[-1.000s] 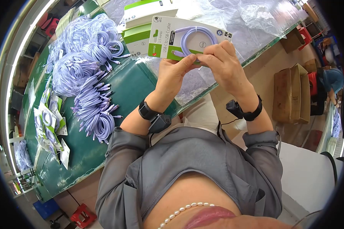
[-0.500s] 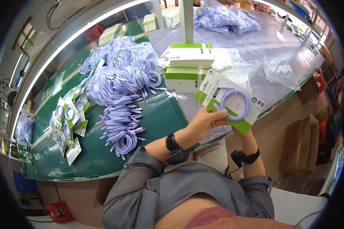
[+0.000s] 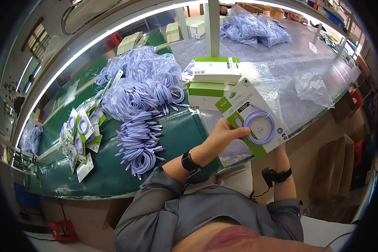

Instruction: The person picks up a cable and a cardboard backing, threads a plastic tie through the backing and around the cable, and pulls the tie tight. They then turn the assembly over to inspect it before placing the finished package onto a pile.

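Observation:
My left hand grips the left edge of a white and green cable card, its thumb on the front. A coiled lilac USB-C cable is mounted on this tilted card. Behind the card's lower right edge is my right hand; its fingers are hidden. Just beyond the card stand two stacks of blank-looking packaging cards in white and green. To the left lie a row of bundled lilac cables and a heap of bagged cables.
Carded cables are piled on the left of the green tabletop. More bagged cables lie at the back, and crumpled clear plastic is at the right. A white post rises behind the card stacks. Cardboard stands right of the table.
The cable card has turned more upright and its printed front shows more fully. My right hand has shifted right behind it. The whole view has moved slightly.

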{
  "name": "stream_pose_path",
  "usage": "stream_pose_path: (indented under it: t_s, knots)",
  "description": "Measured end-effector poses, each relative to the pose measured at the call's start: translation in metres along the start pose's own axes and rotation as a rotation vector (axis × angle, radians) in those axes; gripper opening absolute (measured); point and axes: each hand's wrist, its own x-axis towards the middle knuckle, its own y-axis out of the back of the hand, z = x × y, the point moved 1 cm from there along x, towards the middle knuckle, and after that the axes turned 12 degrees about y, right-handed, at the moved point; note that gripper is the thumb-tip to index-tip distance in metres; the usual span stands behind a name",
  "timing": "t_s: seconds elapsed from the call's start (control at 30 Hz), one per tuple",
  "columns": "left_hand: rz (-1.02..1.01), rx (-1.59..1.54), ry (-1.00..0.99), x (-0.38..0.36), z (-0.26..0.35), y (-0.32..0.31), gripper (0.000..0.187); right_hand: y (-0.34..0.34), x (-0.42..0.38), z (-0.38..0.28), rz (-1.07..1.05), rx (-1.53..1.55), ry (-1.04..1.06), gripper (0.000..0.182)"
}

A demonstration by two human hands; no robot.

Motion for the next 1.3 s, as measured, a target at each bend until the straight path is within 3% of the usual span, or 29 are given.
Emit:
stream_pose_path:
  t_s: [0.03, 0.13, 0.17, 0.23, 0.3, 0.37, 0.4, 0.47, 0.5, 0.57, 0.6, 0.67, 0.8, 0.93, 1.03, 1.07, 1.17, 1.2, 1.27, 1.3]
  knots:
    - [0.006, -0.003, -0.003, 0.001, 0.003, 0.008, 0.027, 0.000, 0.004, -0.008, -0.007, 0.002, -0.001, 0.043]
    - [-0.103, 0.355, 0.178, 0.012, 0.007, 0.035, 0.027, 0.010, 0.022, -0.051, 0.074, 0.470, -0.047, 0.035]
    - [-0.105, 0.368, 0.162, 0.015, 0.008, 0.037, 0.027, 0.005, 0.025, -0.059, 0.071, 0.471, -0.027, 0.035]
    - [-0.048, 0.498, 0.074, 0.016, 0.001, 0.034, 0.034, -0.018, 0.019, -0.074, -0.226, 0.229, -0.083, 0.030]
    - [-0.016, 0.569, 0.014, 0.023, -0.004, 0.036, 0.037, -0.033, 0.026, -0.073, -0.117, 0.190, -0.062, 0.029]
    - [0.124, 0.395, -0.076, 0.029, -0.016, 0.042, 0.044, -0.046, 0.026, -0.071, 0.108, 0.118, -0.085, 0.028]
    - [0.193, 0.301, -0.109, 0.028, -0.022, 0.042, 0.048, -0.052, 0.030, -0.077, 0.107, 0.115, -0.092, 0.028]
    - [0.090, 0.122, 0.012, 0.023, -0.015, 0.029, 0.047, -0.059, 0.043, -0.091, 0.221, -0.008, -0.077, 0.029]
    - [-0.013, -0.058, 0.130, 0.021, -0.013, 0.020, 0.046, -0.061, 0.047, -0.087, 0.182, -0.064, -0.042, 0.028]
    - [0.008, -0.159, 0.125, 0.019, -0.012, 0.014, 0.036, -0.062, 0.052, -0.084, 0.106, -0.191, -0.029, 0.032]
    - [0.019, -0.171, 0.103, 0.019, -0.010, 0.013, 0.036, -0.066, 0.054, -0.078, 0.148, 0.031, 0.084, 0.038]
    - [0.043, -0.149, 0.033, 0.025, -0.013, 0.021, 0.037, -0.058, 0.055, -0.076, 0.107, 0.358, -0.078, 0.047]
    - [0.064, -0.017, -0.064, 0.026, -0.024, 0.023, 0.037, -0.059, 0.051, -0.074, 0.005, 0.260, -0.079, 0.047]
    - [0.104, 0.039, -0.138, 0.030, -0.022, 0.023, 0.036, -0.066, 0.050, -0.074, -0.073, -0.114, -0.112, 0.046]
    - [0.157, 0.059, -0.202, 0.031, -0.017, 0.032, 0.035, -0.062, 0.058, -0.074, -0.099, 0.389, 0.013, 0.033]
    - [0.195, 0.092, -0.266, 0.031, -0.012, 0.037, 0.034, -0.054, 0.059, -0.066, -0.092, 0.383, -0.007, 0.033]
    - [0.195, -0.064, -0.224, 0.029, 0.002, 0.054, 0.032, -0.014, 0.067, -0.045, -0.144, -0.226, 0.057, 0.020]
    - [0.196, -0.132, -0.216, 0.030, 0.005, 0.056, 0.032, -0.008, 0.063, -0.041, -0.147, -0.231, 0.056, 0.020]
    - [0.201, -0.155, -0.201, 0.029, 0.008, 0.055, 0.032, -0.004, 0.047, -0.021, -0.312, -0.638, -0.045, 0.017]
    - [0.205, -0.175, -0.181, 0.027, 0.009, 0.053, 0.032, -0.006, 0.039, -0.012, -0.311, -0.641, -0.046, 0.017]
